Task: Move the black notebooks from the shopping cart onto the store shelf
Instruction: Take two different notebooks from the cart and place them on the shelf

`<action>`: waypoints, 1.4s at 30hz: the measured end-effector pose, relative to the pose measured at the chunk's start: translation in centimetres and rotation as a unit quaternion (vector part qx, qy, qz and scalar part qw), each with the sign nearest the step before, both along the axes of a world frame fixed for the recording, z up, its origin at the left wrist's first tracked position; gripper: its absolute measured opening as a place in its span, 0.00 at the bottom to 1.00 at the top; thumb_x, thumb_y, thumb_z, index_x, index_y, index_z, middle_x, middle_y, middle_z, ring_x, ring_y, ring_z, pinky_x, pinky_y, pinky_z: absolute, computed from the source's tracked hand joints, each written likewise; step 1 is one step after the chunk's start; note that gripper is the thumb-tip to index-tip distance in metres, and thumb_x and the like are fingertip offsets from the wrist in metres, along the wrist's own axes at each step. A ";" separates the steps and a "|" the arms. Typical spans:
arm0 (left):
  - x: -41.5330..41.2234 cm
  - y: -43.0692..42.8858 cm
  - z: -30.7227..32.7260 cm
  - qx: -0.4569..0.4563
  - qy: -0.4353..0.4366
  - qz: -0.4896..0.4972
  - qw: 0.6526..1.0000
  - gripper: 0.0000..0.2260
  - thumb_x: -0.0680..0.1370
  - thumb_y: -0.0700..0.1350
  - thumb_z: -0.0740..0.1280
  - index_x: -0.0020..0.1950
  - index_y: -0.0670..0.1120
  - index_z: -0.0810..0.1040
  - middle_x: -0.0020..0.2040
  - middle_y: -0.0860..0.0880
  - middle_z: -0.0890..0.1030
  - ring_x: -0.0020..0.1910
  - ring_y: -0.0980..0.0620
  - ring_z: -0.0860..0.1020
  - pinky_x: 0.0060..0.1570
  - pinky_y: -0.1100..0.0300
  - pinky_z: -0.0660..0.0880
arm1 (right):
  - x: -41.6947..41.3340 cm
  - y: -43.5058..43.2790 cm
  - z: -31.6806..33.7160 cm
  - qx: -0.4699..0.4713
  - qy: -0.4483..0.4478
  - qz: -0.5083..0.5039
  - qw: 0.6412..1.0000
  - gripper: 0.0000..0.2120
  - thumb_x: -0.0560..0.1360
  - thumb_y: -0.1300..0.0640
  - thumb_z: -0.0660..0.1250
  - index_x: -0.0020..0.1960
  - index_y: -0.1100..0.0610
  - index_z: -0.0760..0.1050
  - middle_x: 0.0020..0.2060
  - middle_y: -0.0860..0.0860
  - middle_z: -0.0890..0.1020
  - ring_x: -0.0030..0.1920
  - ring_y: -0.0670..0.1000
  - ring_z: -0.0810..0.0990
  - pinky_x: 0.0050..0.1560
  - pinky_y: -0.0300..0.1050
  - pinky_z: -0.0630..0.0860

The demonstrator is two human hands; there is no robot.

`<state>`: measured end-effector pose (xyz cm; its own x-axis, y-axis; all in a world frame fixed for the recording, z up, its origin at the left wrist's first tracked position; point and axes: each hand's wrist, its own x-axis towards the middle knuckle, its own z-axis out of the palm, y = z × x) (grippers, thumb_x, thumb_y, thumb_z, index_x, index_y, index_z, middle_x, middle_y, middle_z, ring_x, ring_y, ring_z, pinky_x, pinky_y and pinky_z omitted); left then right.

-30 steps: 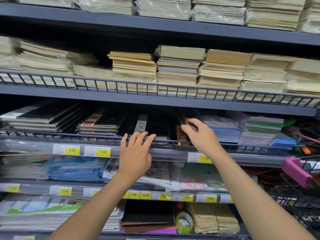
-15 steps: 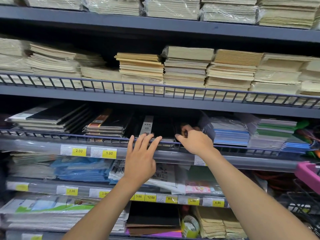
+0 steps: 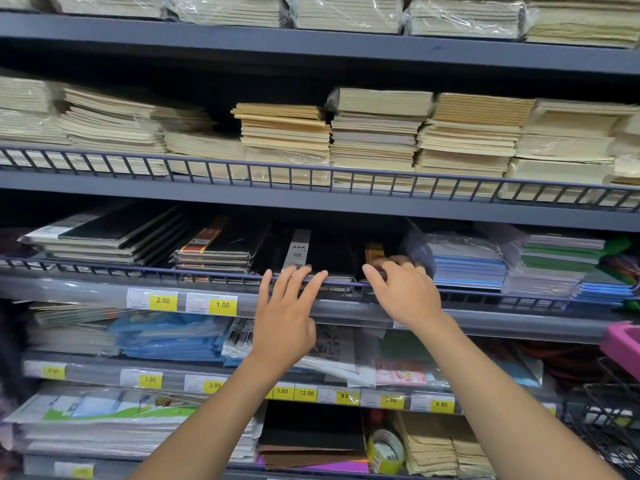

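Black notebooks (image 3: 329, 252) lie on the shelf (image 3: 519, 322) behind its wire rail (image 3: 138, 268). The left hand (image 3: 285, 323) rests straight-fingered on that rail. At its two o'clock the right hand (image 3: 403, 294) curls onto them, likely squaring them up; whether it pinches, I cannot tell.

Single view, head-worn, wide-angle. Faces store shelf (image 3: 311, 206) square-on, at arm's reach. Upper tiers seen from beneath, lower tiers from above; straight edges bow toward frame borders. Middle tier's wire rail (image 3: 138, 268) runs across near frame centre. Forearms enter from bottom edge: left hand (image 3: 282, 327) just left of centre, right hand (image 3: 405, 292) just right, both at rail. Lower right corner: shopping cart (image 3: 609, 410) clipped by frame, pink handle (image 3: 623, 344) at right edge.
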<state>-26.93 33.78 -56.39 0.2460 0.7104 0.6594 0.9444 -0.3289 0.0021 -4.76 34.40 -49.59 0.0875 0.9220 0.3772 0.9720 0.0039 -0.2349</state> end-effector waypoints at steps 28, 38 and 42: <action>0.8 2.5 -2.2 0.095 -0.085 -0.056 0.990 0.22 0.78 0.49 0.67 0.72 0.49 0.77 0.71 0.46 0.77 0.73 0.42 0.73 0.77 0.35 0.56 | -1.3 -1.0 -8.4 0.291 0.057 0.000 0.955 0.17 0.73 0.59 0.69 0.62 0.57 0.79 0.60 0.53 0.79 0.69 0.59 0.73 0.78 0.63 0.53; -0.9 -1.8 6.1 -0.260 0.040 -0.027 0.964 0.37 0.75 0.51 0.65 0.83 0.53 0.55 0.81 0.47 0.62 0.81 0.42 0.57 0.78 0.36 0.51 | -0.9 -5.0 -0.8 -0.032 0.019 0.006 0.999 0.27 0.70 0.59 0.69 0.69 0.51 0.73 0.65 0.48 0.75 0.71 0.53 0.69 0.78 0.61 0.55; -0.6 -1.9 11.6 -0.412 0.076 -0.026 0.908 0.35 0.81 0.50 0.59 0.84 0.54 0.44 0.84 0.49 0.49 0.83 0.44 0.44 0.79 0.37 0.44 | 0.0 -4.8 4.1 -0.221 0.022 0.040 0.974 0.30 0.75 0.54 0.65 0.77 0.48 0.65 0.73 0.48 0.70 0.76 0.52 0.62 0.79 0.56 0.53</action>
<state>-27.49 31.86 -44.80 0.3378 0.9316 -0.1342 0.9372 -0.3199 0.1386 -4.76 29.61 -45.48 0.0160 0.9980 -0.0608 0.9616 -0.0320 -0.2724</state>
